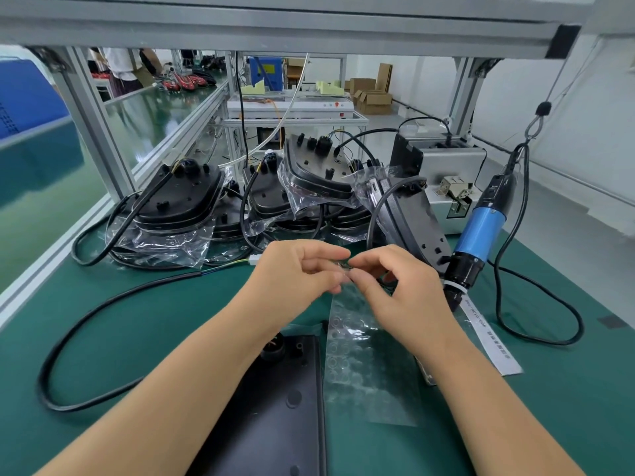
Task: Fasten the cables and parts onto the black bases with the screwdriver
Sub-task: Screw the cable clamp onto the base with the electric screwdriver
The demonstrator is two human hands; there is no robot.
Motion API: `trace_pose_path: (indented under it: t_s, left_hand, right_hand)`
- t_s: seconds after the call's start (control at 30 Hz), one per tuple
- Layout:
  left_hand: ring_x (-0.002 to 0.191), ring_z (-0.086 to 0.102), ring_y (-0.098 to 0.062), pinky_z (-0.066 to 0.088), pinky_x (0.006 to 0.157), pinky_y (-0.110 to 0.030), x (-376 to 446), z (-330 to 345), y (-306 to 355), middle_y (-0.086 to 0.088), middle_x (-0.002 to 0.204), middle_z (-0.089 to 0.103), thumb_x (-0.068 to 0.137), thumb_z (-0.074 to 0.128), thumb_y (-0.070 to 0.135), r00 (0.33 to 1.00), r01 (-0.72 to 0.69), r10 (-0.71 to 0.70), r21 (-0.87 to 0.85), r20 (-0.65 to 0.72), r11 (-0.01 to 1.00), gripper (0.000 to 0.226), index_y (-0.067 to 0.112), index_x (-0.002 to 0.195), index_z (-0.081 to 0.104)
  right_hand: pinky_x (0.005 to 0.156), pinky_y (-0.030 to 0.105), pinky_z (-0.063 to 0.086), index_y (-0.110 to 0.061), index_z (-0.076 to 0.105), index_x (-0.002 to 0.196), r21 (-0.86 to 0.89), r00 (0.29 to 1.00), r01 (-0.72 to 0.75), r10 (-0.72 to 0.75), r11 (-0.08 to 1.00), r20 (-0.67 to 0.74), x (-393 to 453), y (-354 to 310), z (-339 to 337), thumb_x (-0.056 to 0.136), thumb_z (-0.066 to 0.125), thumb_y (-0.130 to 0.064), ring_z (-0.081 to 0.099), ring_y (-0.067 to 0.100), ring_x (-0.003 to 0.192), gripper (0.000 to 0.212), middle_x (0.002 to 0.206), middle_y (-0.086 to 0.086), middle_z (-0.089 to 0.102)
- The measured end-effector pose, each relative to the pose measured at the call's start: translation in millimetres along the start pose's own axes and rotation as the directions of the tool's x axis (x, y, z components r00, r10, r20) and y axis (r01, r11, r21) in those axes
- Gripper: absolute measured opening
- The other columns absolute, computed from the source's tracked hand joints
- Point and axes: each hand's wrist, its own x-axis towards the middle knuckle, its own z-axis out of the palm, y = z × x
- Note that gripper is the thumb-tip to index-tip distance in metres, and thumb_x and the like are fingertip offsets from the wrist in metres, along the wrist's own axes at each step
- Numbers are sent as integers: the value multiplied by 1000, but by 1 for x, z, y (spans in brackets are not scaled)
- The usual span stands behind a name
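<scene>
My left hand [299, 273] and my right hand [402, 290] meet above the green mat, and both pinch the top edge of a clear plastic bag [364, 365] that hangs down between them. What the bag holds is too faint to tell. A black base [275, 410] lies flat under my forearms, with a round connector near its top. A black cable [103, 324] loops across the mat to my left. The blue and black electric screwdriver [477, 231] hangs from a cord to my right, untouched.
Several black bases in clear bags [178, 204] are stacked at the back of the mat with cables tangled around them. A grey screw feeder box [453, 187] stands at the back right. A white label strip [488, 334] lies by the screwdriver. An aluminium frame post [96, 125] rises at left.
</scene>
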Motion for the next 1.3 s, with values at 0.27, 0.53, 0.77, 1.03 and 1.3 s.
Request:
trace_pose_path:
  t_s: [0.27,0.53,0.77,1.03,1.3]
  left_hand:
    - [72,69,-8,53,85,-24,-1,1,0,3,80,76,84,68,1,996,-85,86,24,-28,996,42,31,113,62]
    - [55,52,5,38,62,-2,-5,7,2,24,75,70,85,66,7,969,-236,248,317,3,919,64,31,140,46]
    - [55,51,7,38,71,1,-7,9,1,24,75,71,84,62,3,966,-253,251,384,55,888,75,30,148,33]
    - [64,58,9,41,76,-1,-4,9,-1,28,75,70,84,64,10,979,-203,202,313,38,928,74,28,149,33]
    - [67,61,10,47,72,-9,-6,6,-2,21,82,72,83,71,28,997,-73,74,360,12,930,66,35,143,43]
  right_hand:
    - [79,31,53,-25,70,98,9,1000,5,-5,1000,2,1,0,-2,84,74,-27,62,6,88,15,91,-18,64]
    - [72,39,52,-19,72,89,-139,984,176,-174,974,29,2,-2,-6,84,74,-26,62,12,82,9,84,-11,65]
    - [62,37,52,-17,72,84,-323,955,297,-274,898,115,2,-5,-10,85,71,-22,62,15,74,5,79,-7,66]
    - [62,31,50,-19,69,83,-304,968,248,-229,920,99,2,-4,-6,88,66,-19,58,8,71,6,79,-10,64]
    - [71,8,43,-18,72,87,37,996,6,-3,999,-94,4,-3,-9,90,67,-16,63,2,80,6,82,-15,66]
